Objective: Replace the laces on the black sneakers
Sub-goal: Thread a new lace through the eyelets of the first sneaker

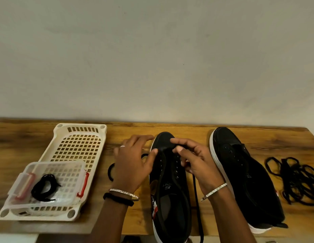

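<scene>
Two black sneakers with white soles stand on the wooden table. The near one (170, 190) is between my hands, toe pointing away. My left hand (135, 160) rests on its left side with fingers spread and the thumb against the eyelet row. My right hand (193, 158) pinches a black lace (196, 195) at the lowest eyelets near the toe; the lace hangs past the table's front edge. The second sneaker (244, 176) stands to the right with empty eyelets. A bundled black lace (45, 187) lies in a clear box.
A cream perforated plastic tray (79, 137) sits at the left, with the clear red-latched box (70, 174) resting on its near end. A loose pile of black laces (296, 178) lies at the far right. A plain wall rises behind the table (187, 130).
</scene>
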A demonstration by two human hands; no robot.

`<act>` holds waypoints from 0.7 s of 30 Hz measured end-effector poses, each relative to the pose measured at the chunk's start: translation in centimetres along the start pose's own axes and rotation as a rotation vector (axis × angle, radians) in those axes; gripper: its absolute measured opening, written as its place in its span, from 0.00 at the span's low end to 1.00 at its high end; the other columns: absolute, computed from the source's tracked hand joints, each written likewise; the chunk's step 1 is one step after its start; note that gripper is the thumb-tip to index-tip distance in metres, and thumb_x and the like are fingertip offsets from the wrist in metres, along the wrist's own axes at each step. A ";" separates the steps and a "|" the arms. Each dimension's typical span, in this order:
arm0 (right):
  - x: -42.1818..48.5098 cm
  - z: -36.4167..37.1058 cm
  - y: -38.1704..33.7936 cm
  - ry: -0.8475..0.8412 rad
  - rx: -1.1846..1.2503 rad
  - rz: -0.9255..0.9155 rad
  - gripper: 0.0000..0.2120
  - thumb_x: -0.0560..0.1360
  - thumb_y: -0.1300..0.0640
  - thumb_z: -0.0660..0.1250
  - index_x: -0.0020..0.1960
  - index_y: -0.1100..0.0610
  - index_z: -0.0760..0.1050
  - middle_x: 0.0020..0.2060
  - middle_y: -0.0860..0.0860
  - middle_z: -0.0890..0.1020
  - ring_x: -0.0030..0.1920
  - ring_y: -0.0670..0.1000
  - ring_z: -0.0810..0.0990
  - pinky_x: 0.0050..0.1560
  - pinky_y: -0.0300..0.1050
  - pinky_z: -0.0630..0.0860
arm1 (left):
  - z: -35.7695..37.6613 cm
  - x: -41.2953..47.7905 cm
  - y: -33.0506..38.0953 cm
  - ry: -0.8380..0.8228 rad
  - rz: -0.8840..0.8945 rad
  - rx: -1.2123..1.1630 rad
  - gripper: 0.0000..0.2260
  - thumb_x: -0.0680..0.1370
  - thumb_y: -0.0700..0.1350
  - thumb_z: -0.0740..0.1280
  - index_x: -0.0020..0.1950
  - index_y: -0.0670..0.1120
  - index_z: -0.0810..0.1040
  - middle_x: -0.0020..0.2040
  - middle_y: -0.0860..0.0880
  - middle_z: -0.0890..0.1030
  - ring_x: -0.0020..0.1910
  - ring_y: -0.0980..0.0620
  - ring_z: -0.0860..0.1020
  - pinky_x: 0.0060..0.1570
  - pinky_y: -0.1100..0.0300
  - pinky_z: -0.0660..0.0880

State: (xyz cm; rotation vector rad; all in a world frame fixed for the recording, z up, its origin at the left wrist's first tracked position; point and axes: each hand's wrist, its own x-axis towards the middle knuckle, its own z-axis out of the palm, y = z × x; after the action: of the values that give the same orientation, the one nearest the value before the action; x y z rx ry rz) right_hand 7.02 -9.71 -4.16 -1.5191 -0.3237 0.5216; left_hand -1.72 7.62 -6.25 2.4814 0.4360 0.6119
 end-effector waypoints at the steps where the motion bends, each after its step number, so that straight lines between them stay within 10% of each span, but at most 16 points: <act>1: -0.1 0.3 -0.1 -0.063 -0.031 -0.035 0.11 0.82 0.64 0.63 0.57 0.57 0.83 0.40 0.51 0.81 0.30 0.45 0.71 0.32 0.34 0.69 | 0.4 0.0 0.2 -0.062 0.019 -0.141 0.19 0.76 0.61 0.65 0.66 0.58 0.77 0.60 0.59 0.78 0.60 0.54 0.75 0.56 0.48 0.73; 9: -0.6 -0.4 -1.0 -0.270 -0.016 -0.035 0.08 0.83 0.61 0.60 0.60 0.62 0.74 0.33 0.51 0.73 0.26 0.47 0.63 0.23 0.35 0.59 | 1.1 0.3 1.1 -0.108 0.060 -0.382 0.08 0.73 0.58 0.69 0.48 0.58 0.82 0.51 0.62 0.81 0.56 0.57 0.75 0.54 0.66 0.67; 15: -0.4 -2.9 -1.3 -0.077 0.334 -0.039 0.08 0.76 0.62 0.65 0.55 0.59 0.78 0.38 0.53 0.78 0.28 0.46 0.67 0.23 0.37 0.59 | 0.5 0.3 0.7 0.088 -0.359 -0.386 0.03 0.76 0.42 0.72 0.44 0.49 0.81 0.36 0.52 0.80 0.36 0.54 0.77 0.34 0.65 0.69; 21: -0.6 -5.8 -1.7 0.157 0.649 -0.075 0.14 0.77 0.66 0.62 0.60 0.59 0.80 0.50 0.52 0.83 0.34 0.45 0.74 0.23 0.34 0.65 | 0.5 0.3 0.3 0.199 -0.705 -0.336 0.02 0.77 0.42 0.71 0.45 0.44 0.81 0.42 0.52 0.80 0.40 0.56 0.76 0.33 0.64 0.64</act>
State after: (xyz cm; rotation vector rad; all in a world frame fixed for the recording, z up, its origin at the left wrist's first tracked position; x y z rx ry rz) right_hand 9.67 -15.01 -2.66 -0.9061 -0.0714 0.3924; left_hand -1.12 7.28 -6.36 1.7838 1.1167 0.5696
